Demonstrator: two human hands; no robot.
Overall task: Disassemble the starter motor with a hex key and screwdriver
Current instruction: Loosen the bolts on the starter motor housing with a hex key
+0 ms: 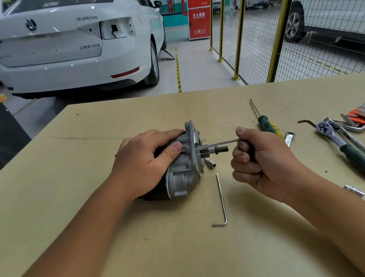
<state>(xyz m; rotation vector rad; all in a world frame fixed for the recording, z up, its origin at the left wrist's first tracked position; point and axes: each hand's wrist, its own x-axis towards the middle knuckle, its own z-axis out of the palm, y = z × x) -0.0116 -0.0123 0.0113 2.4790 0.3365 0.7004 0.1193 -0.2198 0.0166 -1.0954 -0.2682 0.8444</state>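
- Head view looks down on the starter motor (181, 162), lying on its side near the middle of the tan workbench (145, 249): black cylindrical body toward the person, silver cast housing and round flange facing right, a short dark pinion shaft poking out of the flange.
- Left hand (147, 162) is draped over the motor, fingers curled round the housing, thumb pressed by the flange, holding it down.
- Right hand (262, 162) is clenched in a fist round a black-handled screwdriver (219, 143); its thin steel shaft runs level leftward and meets the flange just above the pinion shaft.
- Just in front of the motor lie a small socket (211, 164) and an L-shaped hex key (220, 201), both clear of the hands.
- Off to the right: a green-handled screwdriver (266, 122), a ratchet wrench (344, 148) with a dark green grip, an orange holder of hex keys (362, 116), and another loose socket (354, 190).
- Beyond the bench stand a white sedan (69, 41) and a yellow-framed mesh fence (254, 22).
- Hidden: the screwdriver's tip where it enters the flange, most of its handle inside the fist, and the motor's far side under the left palm.
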